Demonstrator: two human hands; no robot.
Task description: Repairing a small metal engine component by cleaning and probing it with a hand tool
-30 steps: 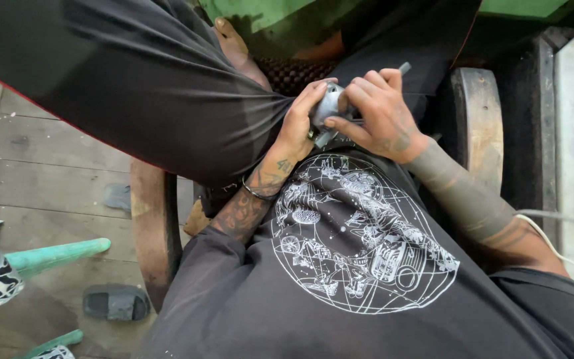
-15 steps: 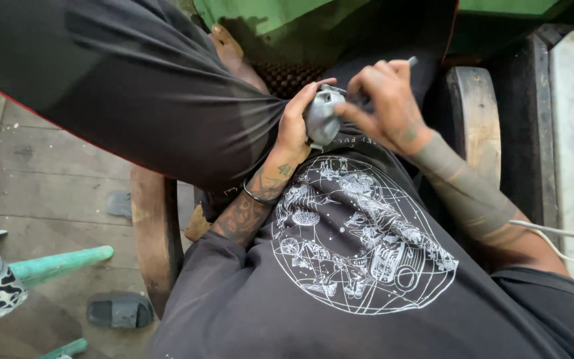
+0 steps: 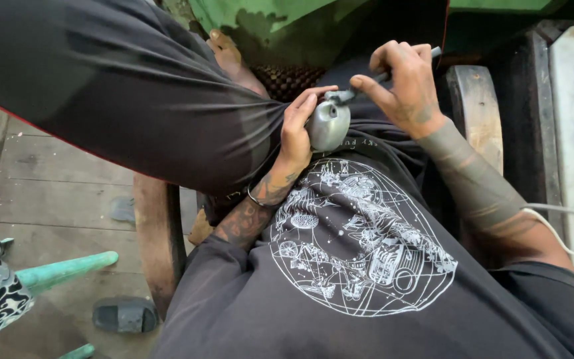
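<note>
My left hand [image 3: 298, 136] cups a rounded grey metal piece [image 3: 329, 124] against my lap, fingers wrapped round its left side. At two o'clock from it, my right hand [image 3: 403, 83] is clenched on a slim dark tool [image 3: 367, 85] whose tip meets the piece's top. Below, at six o'clock, my dark shirt bears a round white print [image 3: 360, 239].

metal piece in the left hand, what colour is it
Dull silver-grey metal piece, seen in the head view.
</note>
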